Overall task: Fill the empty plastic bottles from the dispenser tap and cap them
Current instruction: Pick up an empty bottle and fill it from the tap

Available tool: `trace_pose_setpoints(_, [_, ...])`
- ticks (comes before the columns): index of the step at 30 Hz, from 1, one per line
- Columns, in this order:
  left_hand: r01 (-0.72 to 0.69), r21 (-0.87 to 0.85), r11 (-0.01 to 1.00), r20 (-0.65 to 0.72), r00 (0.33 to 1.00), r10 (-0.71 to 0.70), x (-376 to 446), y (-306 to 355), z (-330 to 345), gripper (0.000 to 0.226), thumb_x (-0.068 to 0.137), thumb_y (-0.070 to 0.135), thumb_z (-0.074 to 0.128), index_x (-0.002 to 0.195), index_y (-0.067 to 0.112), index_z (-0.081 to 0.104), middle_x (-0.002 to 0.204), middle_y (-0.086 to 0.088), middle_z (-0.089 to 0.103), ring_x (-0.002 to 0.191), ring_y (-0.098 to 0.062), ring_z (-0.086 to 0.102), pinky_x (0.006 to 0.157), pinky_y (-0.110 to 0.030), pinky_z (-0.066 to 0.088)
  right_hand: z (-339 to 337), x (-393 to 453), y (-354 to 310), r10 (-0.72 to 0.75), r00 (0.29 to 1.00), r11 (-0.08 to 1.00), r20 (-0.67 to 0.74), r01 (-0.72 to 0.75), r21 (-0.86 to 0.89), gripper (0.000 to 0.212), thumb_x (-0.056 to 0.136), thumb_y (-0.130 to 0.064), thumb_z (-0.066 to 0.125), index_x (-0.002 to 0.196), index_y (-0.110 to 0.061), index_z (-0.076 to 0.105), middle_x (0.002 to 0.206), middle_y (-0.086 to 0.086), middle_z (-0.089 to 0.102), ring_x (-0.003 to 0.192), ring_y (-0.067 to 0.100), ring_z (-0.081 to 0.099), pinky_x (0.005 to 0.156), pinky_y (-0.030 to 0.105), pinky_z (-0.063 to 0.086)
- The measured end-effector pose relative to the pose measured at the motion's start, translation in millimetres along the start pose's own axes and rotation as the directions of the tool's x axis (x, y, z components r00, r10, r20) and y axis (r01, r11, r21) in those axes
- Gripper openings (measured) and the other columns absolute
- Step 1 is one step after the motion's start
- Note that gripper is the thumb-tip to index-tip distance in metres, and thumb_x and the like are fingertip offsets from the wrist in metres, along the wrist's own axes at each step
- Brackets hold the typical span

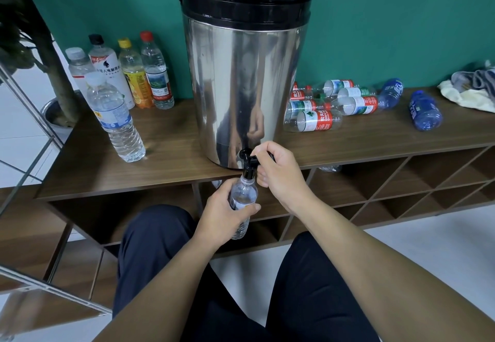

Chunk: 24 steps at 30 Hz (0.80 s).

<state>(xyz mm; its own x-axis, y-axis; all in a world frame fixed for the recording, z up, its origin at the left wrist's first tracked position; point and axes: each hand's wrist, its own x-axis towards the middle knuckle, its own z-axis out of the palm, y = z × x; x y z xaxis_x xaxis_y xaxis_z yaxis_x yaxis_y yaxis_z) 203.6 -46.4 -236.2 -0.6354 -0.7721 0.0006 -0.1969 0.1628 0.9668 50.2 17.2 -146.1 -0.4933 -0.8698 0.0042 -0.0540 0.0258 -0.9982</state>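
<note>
The left hand (227, 215) is wrapped round the middle of a clear plastic bottle (242, 199), thumb across the label, holding it upright with its open neck right under the black tap (247, 158) of the steel dispenser (241, 87); the right hand (276, 170) is curled on the tap lever, fingers closed around it; whether water is flowing cannot be told.

The bottle looks thin-walled and light while empty, so a hard squeeze would probably dent it and push water out as it fills; a grip at the labelled waist, firm but not crushing, seems best; it will grow heavier and, if wetted, slippery, so support lower down may help; the neck is stiff and is the place to steady it for capping; no cap for it is in view.

The dispenser stands at the front edge of the wooden bench (171, 154), the tap overhanging the edge; to its left stand five capped bottles (126, 81), the nearest a large clear one (115, 119), well apart from the tap; to its right lies a heap of empty bottles (329, 108) on their sides, red-labelled clear ones and two blue ones (424, 114) beyond; a bundle of cloths (471, 89) sits at the far right; open shelf compartments (401, 189) run below; the person's knees (160, 248) are close beneath the bottle; nothing blocks the tap itself, though the loose empties could roll when one is pulled out.
</note>
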Motion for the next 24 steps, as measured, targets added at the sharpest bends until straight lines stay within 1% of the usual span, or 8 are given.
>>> trace_pose_setpoints(8, [0.002,0.003,1.000,0.004,1.000,-0.002,0.4,0.9,-0.1,0.059,0.086,0.027,0.098,0.136,0.036,0.068,0.120,0.021,0.078,0.114,0.000,0.073,0.108,-0.034,0.058,0.2,-0.1,0.1,-0.001,1.000,1.000,0.001,0.001,0.000,0.024,0.115,-0.025,0.055,0.098,-0.010,0.064,0.060,-0.002,0.037,0.056,0.015,0.033,0.056,0.036,0.030])
trace_pose_setpoints(12, [0.009,0.002,1.000,0.007,1.000,-0.009,0.3,0.6,-0.3,0.059,0.086,0.027,0.098,0.136,0.037,0.067,0.120,0.021,0.078,0.113,0.000,0.074,0.108,-0.035,0.059,0.2,0.7,0.6,0.004,1.000,1.000,-0.007,-0.004,-0.004,0.027,0.115,-0.025,0.055,0.100,-0.003,0.063,0.059,-0.003,0.036,0.056,0.015,0.033,0.055,0.036,0.030])
trace_pose_setpoints(14, [0.009,0.000,1.000,0.008,1.000,-0.009,0.4,0.6,-0.1,0.060,0.086,0.027,0.098,0.137,0.037,0.067,0.120,0.021,0.078,0.113,0.000,0.074,0.108,-0.035,0.059,0.2,0.8,0.9,0.004,1.000,1.000,-0.008,-0.004,0.000,0.027,0.115,-0.025,0.055,0.100,-0.004,0.063,0.060,-0.002,0.036,0.056,0.015,0.033,0.055,0.036,0.030])
trace_pose_setpoints(17, [0.008,-0.003,1.000,0.006,1.000,-0.008,0.5,1.4,0.2,0.061,0.086,0.025,0.098,0.137,0.038,0.067,0.120,0.023,0.078,0.113,0.001,0.073,0.107,-0.031,0.058,0.9,0.4,0.7,-0.001,1.000,1.000,-0.004,0.001,0.009,0.024,0.115,-0.024,0.055,0.098,-0.009,0.064,0.060,-0.002,0.036,0.056,0.016,0.033,0.055,0.035,0.030])
trace_pose_setpoints(24, [0.009,-0.011,1.000,0.007,1.000,-0.009,-0.1,1.8,-0.3,0.062,0.087,0.024,0.098,0.139,0.036,0.068,0.120,0.023,0.078,0.114,0.001,0.074,0.102,-0.025,0.056,0.2,0.1,0.9,-0.004,1.000,1.000,-0.002,0.004,0.001,0.025,0.115,-0.025,0.054,0.098,-0.009,0.064,0.060,-0.001,0.036,0.056,0.017,0.032,0.055,0.035,0.030])
